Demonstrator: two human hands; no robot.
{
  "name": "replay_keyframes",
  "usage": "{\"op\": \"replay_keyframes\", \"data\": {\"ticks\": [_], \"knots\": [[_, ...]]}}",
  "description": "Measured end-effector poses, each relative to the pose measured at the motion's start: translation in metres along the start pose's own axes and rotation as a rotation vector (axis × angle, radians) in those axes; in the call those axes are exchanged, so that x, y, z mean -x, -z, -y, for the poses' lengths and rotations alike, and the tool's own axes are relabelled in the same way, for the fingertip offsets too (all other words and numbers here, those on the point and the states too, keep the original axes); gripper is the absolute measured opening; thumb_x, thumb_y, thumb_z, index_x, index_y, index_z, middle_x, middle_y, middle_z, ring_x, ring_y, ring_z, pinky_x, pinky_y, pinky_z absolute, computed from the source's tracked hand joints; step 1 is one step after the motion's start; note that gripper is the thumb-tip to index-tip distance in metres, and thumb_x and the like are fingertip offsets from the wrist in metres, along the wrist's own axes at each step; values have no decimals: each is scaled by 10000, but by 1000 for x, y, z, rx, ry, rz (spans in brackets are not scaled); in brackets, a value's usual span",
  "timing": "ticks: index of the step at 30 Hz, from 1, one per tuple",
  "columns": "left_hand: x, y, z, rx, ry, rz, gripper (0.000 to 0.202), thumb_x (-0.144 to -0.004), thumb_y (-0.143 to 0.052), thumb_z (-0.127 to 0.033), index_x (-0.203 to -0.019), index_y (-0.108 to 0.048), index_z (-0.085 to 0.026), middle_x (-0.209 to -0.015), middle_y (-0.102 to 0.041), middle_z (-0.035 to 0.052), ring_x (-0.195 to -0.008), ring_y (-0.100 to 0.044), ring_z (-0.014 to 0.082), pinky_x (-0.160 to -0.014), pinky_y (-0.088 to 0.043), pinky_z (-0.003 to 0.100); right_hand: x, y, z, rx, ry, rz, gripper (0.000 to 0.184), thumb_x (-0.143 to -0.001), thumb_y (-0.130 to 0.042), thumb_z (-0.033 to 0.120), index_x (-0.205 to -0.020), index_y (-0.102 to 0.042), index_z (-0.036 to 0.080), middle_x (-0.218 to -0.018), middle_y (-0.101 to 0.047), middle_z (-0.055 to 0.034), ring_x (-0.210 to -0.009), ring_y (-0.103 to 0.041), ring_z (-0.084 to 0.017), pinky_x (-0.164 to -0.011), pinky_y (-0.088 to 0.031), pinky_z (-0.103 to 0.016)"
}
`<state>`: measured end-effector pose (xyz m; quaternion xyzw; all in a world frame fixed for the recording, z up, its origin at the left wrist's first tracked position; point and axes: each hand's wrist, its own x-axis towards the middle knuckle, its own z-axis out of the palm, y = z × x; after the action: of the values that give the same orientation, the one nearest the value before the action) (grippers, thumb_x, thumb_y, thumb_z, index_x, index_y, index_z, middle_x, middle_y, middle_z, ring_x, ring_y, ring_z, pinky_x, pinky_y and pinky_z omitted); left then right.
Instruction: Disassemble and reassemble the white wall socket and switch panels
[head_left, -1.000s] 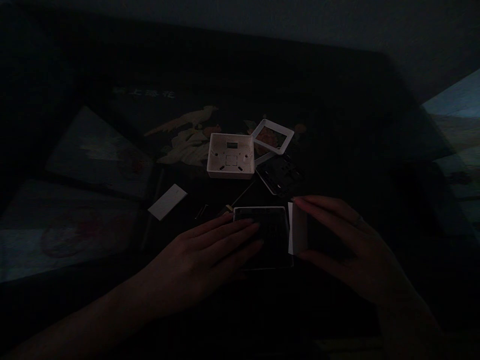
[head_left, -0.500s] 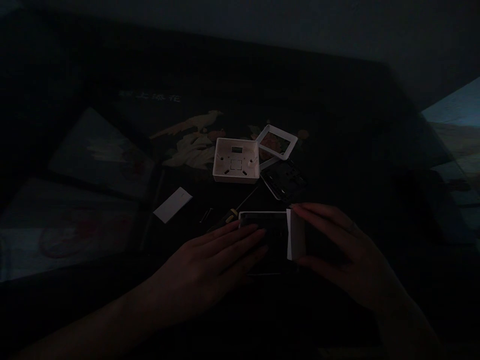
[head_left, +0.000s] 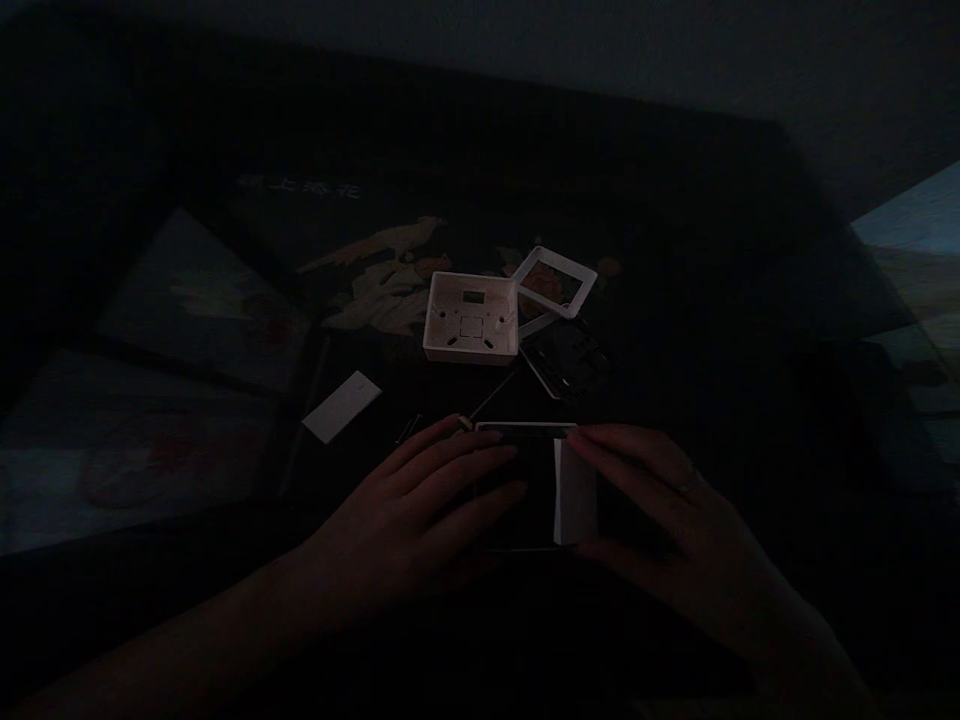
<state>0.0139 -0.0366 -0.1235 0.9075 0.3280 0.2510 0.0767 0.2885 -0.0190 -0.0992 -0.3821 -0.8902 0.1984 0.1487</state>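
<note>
The scene is very dark. My right hand [head_left: 675, 500] pinches a white rectangular rocker plate [head_left: 578, 495] by its two ends, thumb at the near end and fingers at the far one. The plate sits over the right side of a dark switch body with a white rim [head_left: 525, 426]; whether it is seated cannot be made out. Stretched across the left side of that switch body, my left hand [head_left: 420, 505] has its fingers slightly spread, its thumb hidden. Behind the left fingertips a screwdriver [head_left: 493, 396] shows its thin shaft and part of a yellow-marked handle.
A white mounting box [head_left: 471, 350] stands open side up behind the hands. Beside it lie a white square frame [head_left: 583, 277] and another dark switch part [head_left: 562, 365]. To the left are a second white plate [head_left: 341, 407] and small screws [head_left: 409, 429], on a dark, glossy table [head_left: 225, 640].
My right hand has brought the white plate left and nearer to me, over the switch body. My left hand has shifted slightly left, covering more of the screwdriver handle.
</note>
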Motion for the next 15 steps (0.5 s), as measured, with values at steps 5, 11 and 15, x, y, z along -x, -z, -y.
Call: {"op": "replay_keyframes", "data": {"ticks": [5,11,15], "knots": [[1,0,-1,-1,1,15,360,-972,-581,-321,-1292,-579,-155,-1309,-646,119,-1277,-563,281,-1126,-438,507,-5,-4,1,25,65,5,539,-980,-520,392,-1463,-368,208,-1339,-527,-130,-1249,-502,-237,-1025,-522,-367],[1,-2,-3,13,14,6,361,-957,-606,-273,-1302,-577,-172,-1318,-630,108,-1327,-512,283,-1137,-427,497,-9,-7,0,-11,63,-12,522,-983,-515,384,-1454,-390,197,-1343,-536,-129,-1256,-487,-230,-1028,-520,-363],[-1,-2,-4,8,12,5,356,-955,-604,-258,-1299,-583,-169,-1312,-629,111,-1324,-511,284,-1136,-427,500,-9,-9,-1,-40,58,-14,521,-974,-537,347,-1458,-396,214,-1358,-544,-129,-1273,-484,-255,-1016,-530,-416]]}}
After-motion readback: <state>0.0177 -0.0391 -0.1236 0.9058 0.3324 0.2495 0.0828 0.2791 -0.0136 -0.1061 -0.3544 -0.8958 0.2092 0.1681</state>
